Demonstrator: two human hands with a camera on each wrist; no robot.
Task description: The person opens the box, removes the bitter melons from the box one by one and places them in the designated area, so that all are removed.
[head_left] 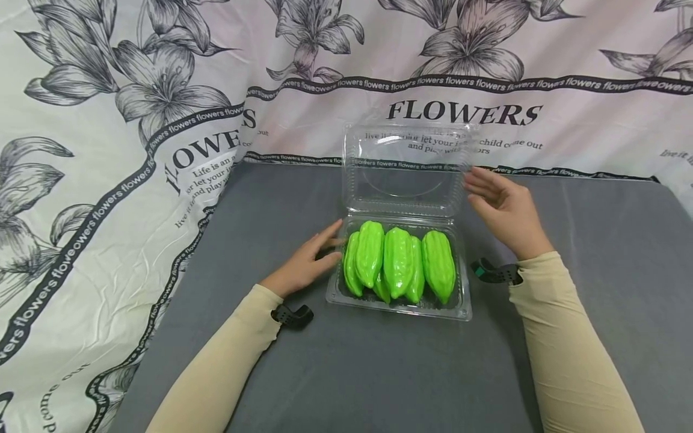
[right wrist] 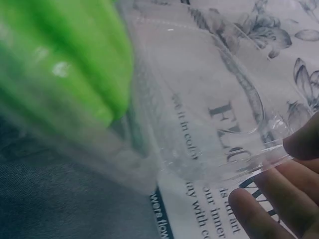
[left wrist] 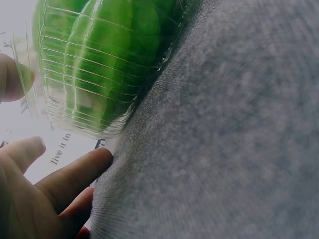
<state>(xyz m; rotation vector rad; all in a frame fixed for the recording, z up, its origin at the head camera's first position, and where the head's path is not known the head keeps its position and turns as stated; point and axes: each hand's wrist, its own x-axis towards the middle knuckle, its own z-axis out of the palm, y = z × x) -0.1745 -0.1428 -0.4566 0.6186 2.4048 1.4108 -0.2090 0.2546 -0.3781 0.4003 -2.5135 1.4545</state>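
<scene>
A clear plastic clamshell box sits on the table with its hinged lid standing up at the back. Several bright green, ridged fruits that look like star fruit lie side by side in its base. At the box's left side is my left hand, fingers extended; in the left wrist view its fingers are spread beside the clear wall. My right hand is at the lid's right edge with straight fingers. The right wrist view puts its thumb and fingertips close against that edge.
Grey cloth covers the table. White fabric with black flowers and lettering hangs behind it and down the left side. A black band circles the left wrist and another band the right.
</scene>
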